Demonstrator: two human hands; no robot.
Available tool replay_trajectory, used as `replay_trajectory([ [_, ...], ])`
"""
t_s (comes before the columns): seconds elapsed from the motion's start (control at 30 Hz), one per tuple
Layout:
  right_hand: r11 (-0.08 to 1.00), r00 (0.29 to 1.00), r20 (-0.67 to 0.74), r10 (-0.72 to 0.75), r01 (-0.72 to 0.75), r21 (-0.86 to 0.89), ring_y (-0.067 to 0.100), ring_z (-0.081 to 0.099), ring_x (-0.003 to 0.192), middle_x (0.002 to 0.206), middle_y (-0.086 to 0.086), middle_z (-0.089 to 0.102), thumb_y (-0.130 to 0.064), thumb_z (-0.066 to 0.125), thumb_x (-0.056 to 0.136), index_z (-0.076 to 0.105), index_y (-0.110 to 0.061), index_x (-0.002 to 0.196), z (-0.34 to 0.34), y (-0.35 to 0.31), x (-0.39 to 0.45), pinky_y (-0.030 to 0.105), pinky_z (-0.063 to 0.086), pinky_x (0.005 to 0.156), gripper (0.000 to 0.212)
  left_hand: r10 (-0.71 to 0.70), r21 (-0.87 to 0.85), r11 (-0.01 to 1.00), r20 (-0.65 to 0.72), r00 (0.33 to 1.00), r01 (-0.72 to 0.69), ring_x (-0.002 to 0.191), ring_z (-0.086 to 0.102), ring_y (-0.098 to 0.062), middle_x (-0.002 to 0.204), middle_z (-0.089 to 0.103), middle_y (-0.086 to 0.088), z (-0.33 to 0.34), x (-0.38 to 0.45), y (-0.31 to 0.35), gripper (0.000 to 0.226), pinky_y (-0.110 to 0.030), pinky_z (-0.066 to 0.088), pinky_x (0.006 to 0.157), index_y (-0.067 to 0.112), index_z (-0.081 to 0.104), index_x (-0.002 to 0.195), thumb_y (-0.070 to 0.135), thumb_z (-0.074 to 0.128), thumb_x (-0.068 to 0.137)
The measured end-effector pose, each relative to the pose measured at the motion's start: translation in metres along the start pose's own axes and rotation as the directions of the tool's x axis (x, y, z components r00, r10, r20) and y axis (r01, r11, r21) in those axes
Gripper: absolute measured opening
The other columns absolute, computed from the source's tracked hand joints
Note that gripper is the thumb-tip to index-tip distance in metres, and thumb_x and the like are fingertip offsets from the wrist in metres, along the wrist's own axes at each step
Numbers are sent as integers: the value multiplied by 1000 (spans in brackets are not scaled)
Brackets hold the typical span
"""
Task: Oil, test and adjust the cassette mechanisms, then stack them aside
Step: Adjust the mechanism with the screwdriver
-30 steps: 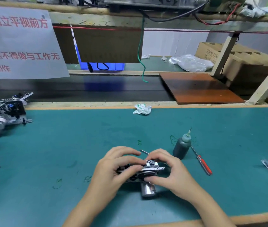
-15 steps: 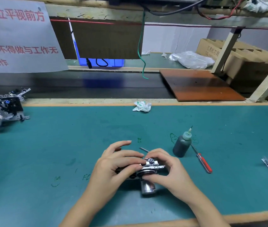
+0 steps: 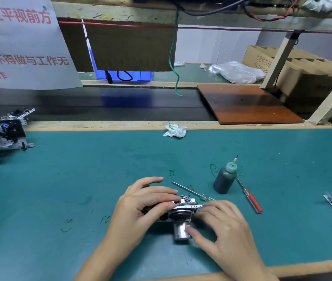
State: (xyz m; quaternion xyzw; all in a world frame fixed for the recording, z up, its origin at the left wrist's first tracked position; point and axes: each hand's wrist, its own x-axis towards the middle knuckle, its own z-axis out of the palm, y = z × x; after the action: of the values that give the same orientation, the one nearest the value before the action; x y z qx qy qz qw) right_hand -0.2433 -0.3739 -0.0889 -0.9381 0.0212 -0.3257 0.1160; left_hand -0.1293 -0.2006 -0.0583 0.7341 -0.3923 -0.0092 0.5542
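gripping cassette mechanism (image 3: pixel 181 211) with left hand (image 3: pixel 140 207); right hand (image 3: pixel 222 230) touching motor.

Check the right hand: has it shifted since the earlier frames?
Yes. The right hand has slid toward the person along the cassette mechanism, away from the oil bottle.

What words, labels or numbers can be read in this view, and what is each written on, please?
"站立平视前方" (first character cut off): top line, in red, of the white paper sign.
"后不得做与工作无": its second line; start cut off.
"的动作": its third line.
"亿惠机芯周" and "TEL:137120...": cardboard box; the rest is hidden.
"FC": green scribble on the green mat; other scribbles unreadable.
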Motion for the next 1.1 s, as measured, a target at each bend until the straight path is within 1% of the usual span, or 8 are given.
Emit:
replay_trajectory([
  [0.2,998,996,-69,63,-62,25,11,54,87,84,-13,67,-50,56,81,74,-17,87,-3,2,2,24,41,81,38,-7,-7,1000,7,1000,7,118,52,-3,97,70,26,0,-1,-1,23,-19,41,96,46,68,101,43,57,81],
  [0.33,1000,1000,-28,3,-3,8,12,56,87,81,-15,67,-46,58,80,72,-16,78,1,0,3,26,41,83,33,-11,-7,1000,7,1000,11,117,52,-3,97,70,26,1,1,-1,24,-18,40,95,43,69,101,43,57,81],
  [0.5,999,1000,24,-2,1,33,11,53,89,85,-14,67,-45,57,81,73,-15,83,-2,2,0,25,39,85,35,-23,-28,999,16,1000,23,115,54,-2,95,71,24,0,1,-1,13,-16,41,94,40,76,85,38,64,81],
  [0.63,983,987,132,94,-113,143,4,51,94,89,-21,63,-53,59,76,69,-25,89,-7,1,5,22,37,86,33,-20,-16,1000,21,1000,20,115,54,-2,96,71,24,0,1,-1,15,-16,41,94,38,74,88,41,61,80],
  [0.73,848,937,275,215,-319,423,2,52,106,102,-23,59,-52,67,69,60,-41,104,-8,-2,16,17,37,91,37,-26,-14,1000,18,1000,26,115,54,-3,96,70,25,0,1,0,20,-22,42,95,41,76,87,44,57,80],
  [0.83,689,915,365,170,-375,620,11,56,110,108,-18,60,-32,76,69,66,-36,104,-2,-2,28,19,40,94,36,-31,9,999,15,999,31,116,53,-4,97,69,27,0,1,1,24,-36,43,98,48,68,100,46,57,79],
  [0.97,557,888,433,151,-439,705,14,60,105,113,-18,57,-27,79,66,70,-32,93,4,2,34,32,45,96,30,-29,13,999,11,1000,29,116,53,-4,97,69,28,0,1,2,24,-44,43,98,50,66,101,47,57,79],
  [1.1,520,896,422,140,-429,739,14,60,103,112,-17,57,-32,77,65,69,-34,97,8,3,33,32,45,95,32,-28,5,1000,7,1000,28,119,49,-5,98,69,27,0,-1,1,23,-38,41,98,48,68,100,46,57,80],
])
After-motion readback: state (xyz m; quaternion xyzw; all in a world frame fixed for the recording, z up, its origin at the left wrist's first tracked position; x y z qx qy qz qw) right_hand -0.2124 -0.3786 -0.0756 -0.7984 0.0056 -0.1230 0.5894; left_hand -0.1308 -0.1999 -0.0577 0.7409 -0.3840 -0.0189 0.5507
